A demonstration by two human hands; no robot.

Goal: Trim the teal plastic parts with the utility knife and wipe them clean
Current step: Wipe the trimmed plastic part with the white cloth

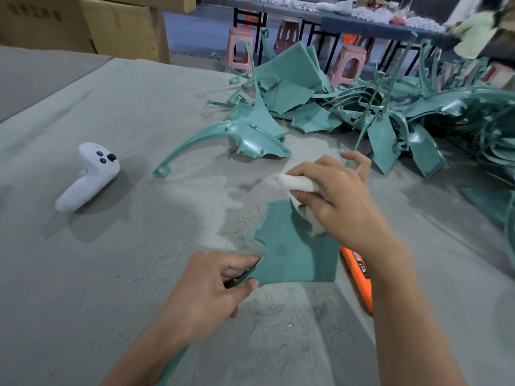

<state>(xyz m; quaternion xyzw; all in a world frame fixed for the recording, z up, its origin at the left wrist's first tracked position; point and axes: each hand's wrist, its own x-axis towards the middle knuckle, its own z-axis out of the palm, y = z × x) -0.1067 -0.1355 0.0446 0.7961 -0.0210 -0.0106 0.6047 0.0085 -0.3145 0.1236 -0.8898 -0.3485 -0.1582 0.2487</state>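
A teal plastic part (289,252) lies flat in front of me on the grey felt table (111,274). My left hand (211,288) pinches its thin lower-left edge, and its curved arm runs down under my forearm. My right hand (334,196) grips a white cloth (299,183) and presses it onto the part's upper right corner. The orange utility knife (358,274) lies on the table just right of the part, partly hidden by my right forearm.
A big heap of teal parts (362,107) covers the far right of the table; one curved part (237,135) lies apart, nearer. A white hand controller (89,174) rests at left. Plastic shavings litter the felt. Cardboard boxes (97,23) and pink stools (239,48) stand beyond.
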